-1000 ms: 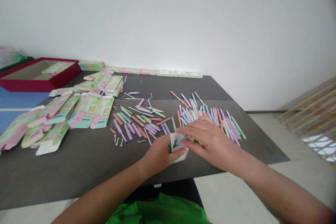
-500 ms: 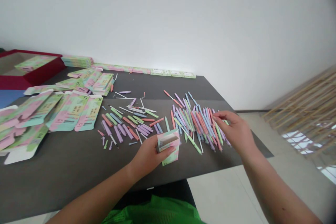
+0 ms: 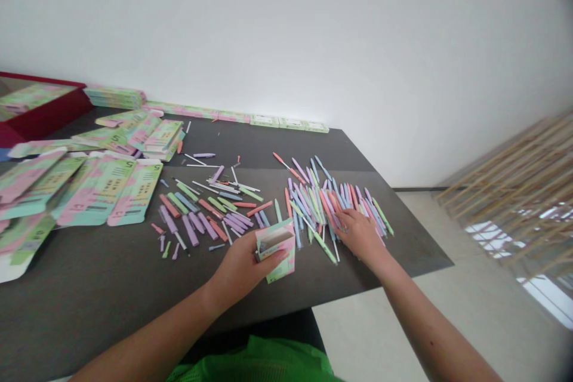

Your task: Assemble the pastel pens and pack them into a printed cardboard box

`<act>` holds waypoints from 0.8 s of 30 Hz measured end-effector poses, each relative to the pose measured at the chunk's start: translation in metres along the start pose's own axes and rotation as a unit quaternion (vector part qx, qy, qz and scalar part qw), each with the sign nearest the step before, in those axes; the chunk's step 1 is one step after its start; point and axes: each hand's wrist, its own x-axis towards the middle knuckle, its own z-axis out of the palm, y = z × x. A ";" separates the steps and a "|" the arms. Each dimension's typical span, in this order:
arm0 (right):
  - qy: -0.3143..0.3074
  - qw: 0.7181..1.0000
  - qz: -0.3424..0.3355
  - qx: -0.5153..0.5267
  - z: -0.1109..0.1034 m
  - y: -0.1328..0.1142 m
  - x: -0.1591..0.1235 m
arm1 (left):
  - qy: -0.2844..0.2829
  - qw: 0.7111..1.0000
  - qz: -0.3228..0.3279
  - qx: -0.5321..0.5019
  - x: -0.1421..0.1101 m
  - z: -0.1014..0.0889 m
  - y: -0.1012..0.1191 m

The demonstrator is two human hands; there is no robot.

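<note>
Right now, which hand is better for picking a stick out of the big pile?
Probably your right hand: it is already touching the pastel sticks, while your left hand is busy holding the small paper box.

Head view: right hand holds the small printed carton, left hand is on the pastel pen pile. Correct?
No, the hands are swapped. The head view shows the left hand holding the small printed carton, and the right hand on the pile of pastel pens.
</note>
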 end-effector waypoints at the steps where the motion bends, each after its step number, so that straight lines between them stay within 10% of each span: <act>1: -0.006 1.000 -0.001 -0.003 0.002 0.001 -0.001 | -0.003 1.000 -0.002 -0.001 0.000 0.000 0.000; 10: 0.052 0.991 0.105 0.058 -0.003 0.037 -0.003 | -0.014 0.999 -0.006 -0.034 0.000 0.001 0.000; 24: -0.068 0.975 0.211 0.007 0.006 0.025 0.006 | -0.001 1.000 -0.007 -0.030 0.001 0.002 -0.001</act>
